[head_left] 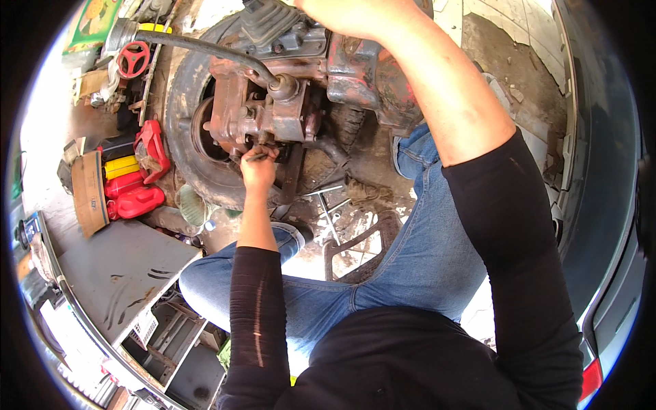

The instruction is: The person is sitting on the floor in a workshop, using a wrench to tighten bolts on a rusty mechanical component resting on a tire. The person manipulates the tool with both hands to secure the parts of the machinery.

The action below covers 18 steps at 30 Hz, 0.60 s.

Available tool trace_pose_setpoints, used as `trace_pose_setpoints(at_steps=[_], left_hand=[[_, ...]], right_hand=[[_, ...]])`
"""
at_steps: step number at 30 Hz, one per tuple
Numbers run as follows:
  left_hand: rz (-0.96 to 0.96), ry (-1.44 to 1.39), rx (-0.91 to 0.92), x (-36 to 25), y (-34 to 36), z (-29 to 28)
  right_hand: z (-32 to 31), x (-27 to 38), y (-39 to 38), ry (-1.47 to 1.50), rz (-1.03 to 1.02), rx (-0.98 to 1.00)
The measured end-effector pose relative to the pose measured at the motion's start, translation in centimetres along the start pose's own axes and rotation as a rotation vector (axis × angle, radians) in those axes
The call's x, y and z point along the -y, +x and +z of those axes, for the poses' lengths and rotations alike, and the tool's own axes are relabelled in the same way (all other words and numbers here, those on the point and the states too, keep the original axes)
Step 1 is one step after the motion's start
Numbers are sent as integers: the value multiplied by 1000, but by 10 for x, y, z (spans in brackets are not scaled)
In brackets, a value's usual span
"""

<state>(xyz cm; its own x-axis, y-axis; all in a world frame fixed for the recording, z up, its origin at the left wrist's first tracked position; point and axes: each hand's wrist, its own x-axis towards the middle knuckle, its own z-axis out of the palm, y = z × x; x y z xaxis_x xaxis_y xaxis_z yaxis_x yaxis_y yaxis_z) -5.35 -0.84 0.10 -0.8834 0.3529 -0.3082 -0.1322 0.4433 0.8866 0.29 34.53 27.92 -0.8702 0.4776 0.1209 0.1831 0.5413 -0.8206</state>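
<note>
A rusty red-brown machine assembly [266,109] rests on a worn black tyre [184,137] lying on the ground. My left hand [258,167] is closed around a thin dark tool at the lower edge of the assembly. My right hand [355,14] reaches up and presses on the top of a red metal housing [355,68]; its fingers are cut off by the frame's top edge. A black hose [205,48] curves into a fitting on top of the assembly. I am squatting in blue jeans above the work.
Red and yellow canisters [133,191] sit left of the tyre, beside a red handwheel [133,60]. A grey metal table [116,273] stands at lower left. Loose wrenches [328,205] lie on the dirty floor. A grey car body [601,171] fills the right.
</note>
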Motion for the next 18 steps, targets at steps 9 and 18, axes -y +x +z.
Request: trace_pose_setpoints(at_steps=[9,18], left_hand=[[-23,370,-71,-11,10,15],[70,112,-103,-5,-11,11]], right_hand=[[-29,18,-14,6,131,3],[-26,14,-11,30,104,39]])
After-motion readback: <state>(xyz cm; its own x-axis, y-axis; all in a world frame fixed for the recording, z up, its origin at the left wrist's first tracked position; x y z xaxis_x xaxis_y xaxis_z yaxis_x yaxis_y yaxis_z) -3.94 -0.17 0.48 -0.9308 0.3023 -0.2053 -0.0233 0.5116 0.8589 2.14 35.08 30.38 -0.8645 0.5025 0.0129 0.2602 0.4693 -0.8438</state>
